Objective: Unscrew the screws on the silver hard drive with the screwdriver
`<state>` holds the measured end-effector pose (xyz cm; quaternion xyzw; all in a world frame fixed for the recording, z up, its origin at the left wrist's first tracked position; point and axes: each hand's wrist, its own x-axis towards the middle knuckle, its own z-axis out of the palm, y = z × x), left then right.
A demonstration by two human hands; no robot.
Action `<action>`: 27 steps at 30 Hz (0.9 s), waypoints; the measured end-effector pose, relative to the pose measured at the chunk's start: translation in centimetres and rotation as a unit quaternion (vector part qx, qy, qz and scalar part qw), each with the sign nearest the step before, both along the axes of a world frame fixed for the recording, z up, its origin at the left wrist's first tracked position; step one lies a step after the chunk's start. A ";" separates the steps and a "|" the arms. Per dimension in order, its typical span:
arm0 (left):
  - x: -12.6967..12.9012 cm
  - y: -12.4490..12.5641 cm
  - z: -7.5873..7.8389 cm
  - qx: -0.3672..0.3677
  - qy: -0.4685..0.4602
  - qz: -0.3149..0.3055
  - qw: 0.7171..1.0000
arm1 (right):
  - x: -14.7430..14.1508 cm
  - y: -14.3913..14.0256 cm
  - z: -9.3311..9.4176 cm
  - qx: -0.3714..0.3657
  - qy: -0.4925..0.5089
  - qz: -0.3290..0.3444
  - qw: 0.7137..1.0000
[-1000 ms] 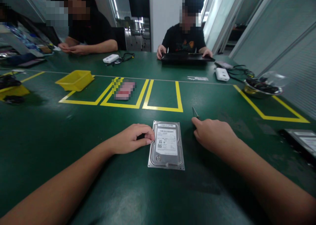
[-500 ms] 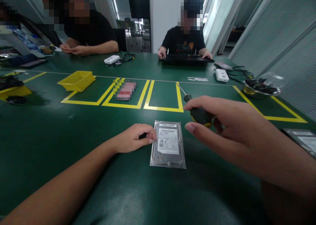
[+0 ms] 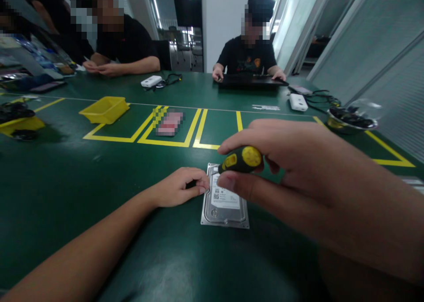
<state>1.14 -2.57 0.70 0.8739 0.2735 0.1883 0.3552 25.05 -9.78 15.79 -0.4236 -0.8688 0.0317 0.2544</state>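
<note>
A silver hard drive (image 3: 225, 205) with a white label lies flat on the green table (image 3: 99, 187) in front of me. My left hand (image 3: 180, 187) rests on the table with curled fingertips against the drive's left edge. My right hand (image 3: 298, 165) is raised close to the camera above the drive, gripping a screwdriver (image 3: 241, 159) by its black and yellow handle; the shaft is hidden behind the hand. The hand covers the drive's upper right part.
Yellow tape boxes (image 3: 218, 130) mark the table ahead. A yellow bin (image 3: 104, 109) sits at the left, a metal bowl of parts (image 3: 351, 116) at the right. Two people sit at the far side, one at a laptop (image 3: 250, 80). White devices (image 3: 298, 101) and cables lie there.
My right hand picked the screwdriver up from the table to the right of the drive, lifted it toward the camera and turned it so the handle end faces me. My left hand stayed put.
</note>
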 end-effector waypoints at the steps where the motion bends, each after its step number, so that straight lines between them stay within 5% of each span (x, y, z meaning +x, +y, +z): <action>1: 0.0 0.0 0.1 -0.002 0.001 -0.002 1.000 | 0.1 0.1 -0.1 0.005 -0.003 0.007 1.000; 27: 0.0 0.1 -0.2 0.004 0.021 0.005 1.000 | -0.2 2.7 -1.2 -0.037 -0.008 0.028 0.999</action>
